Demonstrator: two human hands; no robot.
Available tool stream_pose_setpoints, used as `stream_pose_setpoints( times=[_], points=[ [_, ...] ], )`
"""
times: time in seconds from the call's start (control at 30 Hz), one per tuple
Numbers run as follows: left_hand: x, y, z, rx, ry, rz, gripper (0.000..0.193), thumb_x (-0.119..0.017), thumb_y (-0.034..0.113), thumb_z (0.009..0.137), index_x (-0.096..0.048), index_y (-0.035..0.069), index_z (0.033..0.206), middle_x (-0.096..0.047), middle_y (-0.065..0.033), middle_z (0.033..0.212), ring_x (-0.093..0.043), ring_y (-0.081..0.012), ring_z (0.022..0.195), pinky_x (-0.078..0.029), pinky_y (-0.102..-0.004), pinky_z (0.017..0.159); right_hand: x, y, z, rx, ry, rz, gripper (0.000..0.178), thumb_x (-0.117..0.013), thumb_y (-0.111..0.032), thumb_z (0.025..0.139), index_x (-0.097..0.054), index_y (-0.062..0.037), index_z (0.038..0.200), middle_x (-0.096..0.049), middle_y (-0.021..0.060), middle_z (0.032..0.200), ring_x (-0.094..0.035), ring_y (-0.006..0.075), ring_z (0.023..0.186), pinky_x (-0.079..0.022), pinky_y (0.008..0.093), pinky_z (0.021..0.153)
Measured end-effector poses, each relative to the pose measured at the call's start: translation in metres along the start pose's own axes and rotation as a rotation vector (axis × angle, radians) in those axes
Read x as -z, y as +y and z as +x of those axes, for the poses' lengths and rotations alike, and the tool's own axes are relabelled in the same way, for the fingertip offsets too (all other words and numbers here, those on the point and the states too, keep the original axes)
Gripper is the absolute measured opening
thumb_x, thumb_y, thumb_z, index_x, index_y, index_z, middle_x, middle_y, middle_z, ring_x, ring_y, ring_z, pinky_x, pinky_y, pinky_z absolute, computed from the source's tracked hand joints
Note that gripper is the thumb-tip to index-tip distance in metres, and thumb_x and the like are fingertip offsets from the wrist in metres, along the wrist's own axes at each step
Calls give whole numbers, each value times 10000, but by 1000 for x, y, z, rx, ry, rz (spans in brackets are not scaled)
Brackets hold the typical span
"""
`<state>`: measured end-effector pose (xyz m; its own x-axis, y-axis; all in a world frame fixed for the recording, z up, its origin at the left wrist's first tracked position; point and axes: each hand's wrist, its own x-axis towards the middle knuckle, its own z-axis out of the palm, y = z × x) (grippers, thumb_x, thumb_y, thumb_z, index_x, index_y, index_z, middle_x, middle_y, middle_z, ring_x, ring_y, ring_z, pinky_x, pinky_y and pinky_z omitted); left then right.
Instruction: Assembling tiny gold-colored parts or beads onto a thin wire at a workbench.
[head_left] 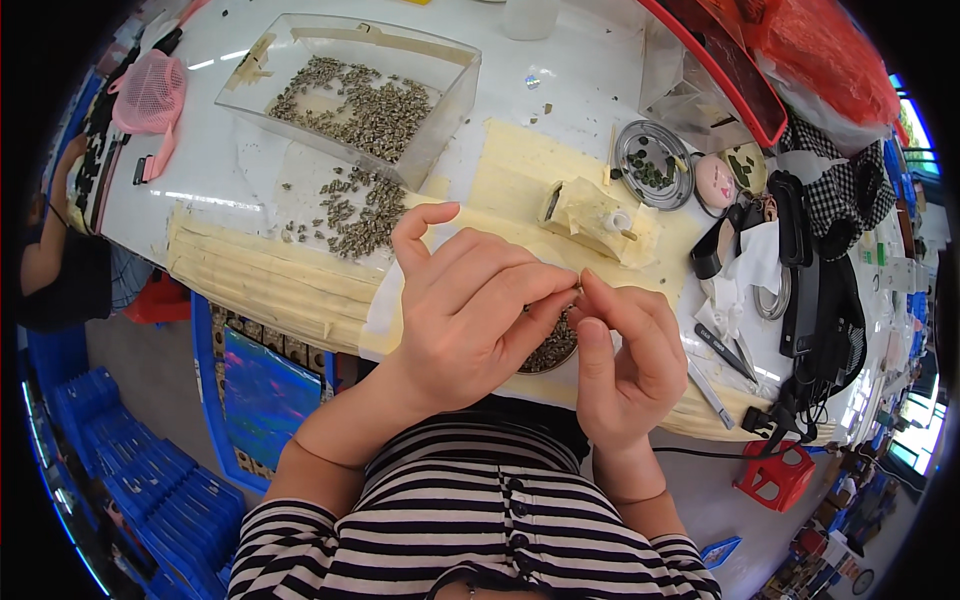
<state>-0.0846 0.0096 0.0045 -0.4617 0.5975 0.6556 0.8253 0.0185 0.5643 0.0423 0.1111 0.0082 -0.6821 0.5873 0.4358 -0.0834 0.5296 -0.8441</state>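
Note:
My left hand (475, 310) pinches a tiny metal part (578, 288) between thumb and forefinger, its little finger lifted away. From the other side my right hand (637, 365) comes up against it, forefinger at the part and the other fingers curled. Fingertips mostly cover the part, so its shape cannot be made out. Whether the right fingers hold anything else is hidden. Beneath both hands, partly covered, sits a round dish of small metal parts (552, 352). Just beyond them stands a block wrapped in cream tape (600, 222) with a pale nozzle-like tip on top.
A clear plastic bin (462, 100) holds many metal parts; a loose pile (365, 215) lies before it. At right are a round metal dish (683, 185) with dark pieces, tweezers (710, 393), a black-handled tool (725, 352) and cables. A pink mesh item (150, 92) lies far left, near another person's arm.

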Motion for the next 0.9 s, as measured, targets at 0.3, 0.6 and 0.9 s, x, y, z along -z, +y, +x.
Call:
stream_pose_setpoints(
  times=[0.3, 0.6, 0.9],
  points=[
    [4, 0, 0, 6, -19, -23, 205, -801, 40, 732, -700, 109, 897, -642, 27, 788, -585, -130, 690, -299, -400, 1037, -1, -1, 2, 34, -21, -80, 312, -719, 54, 813, -716, 20, 1123, -660, 115, 883, -638, 167, 741, -518, 257, 648],
    [4, 0, 1, 9, -13, -40, 175, -801, 96, 732, -715, 132, 881, -640, 44, 776, -582, -124, 677, -304, -405, 1015, -1, 1, 0, -122, -74, 109, 317, -710, 36, 836, -697, 27, 1153, -644, 101, 895, -631, 146, 745, -502, 237, 669],
    [1, -1, 0, -2, 2, -3, 174, -799, 111, 715, -712, 143, 862, -630, 53, 769, -580, -126, 678, -314, -420, 998, 0, 0, 0, 41, -23, -4, 344, -723, 46, 810, -696, 33, 1153, -651, 115, 901, -632, 161, 749, -519, 254, 659]
  ],
)
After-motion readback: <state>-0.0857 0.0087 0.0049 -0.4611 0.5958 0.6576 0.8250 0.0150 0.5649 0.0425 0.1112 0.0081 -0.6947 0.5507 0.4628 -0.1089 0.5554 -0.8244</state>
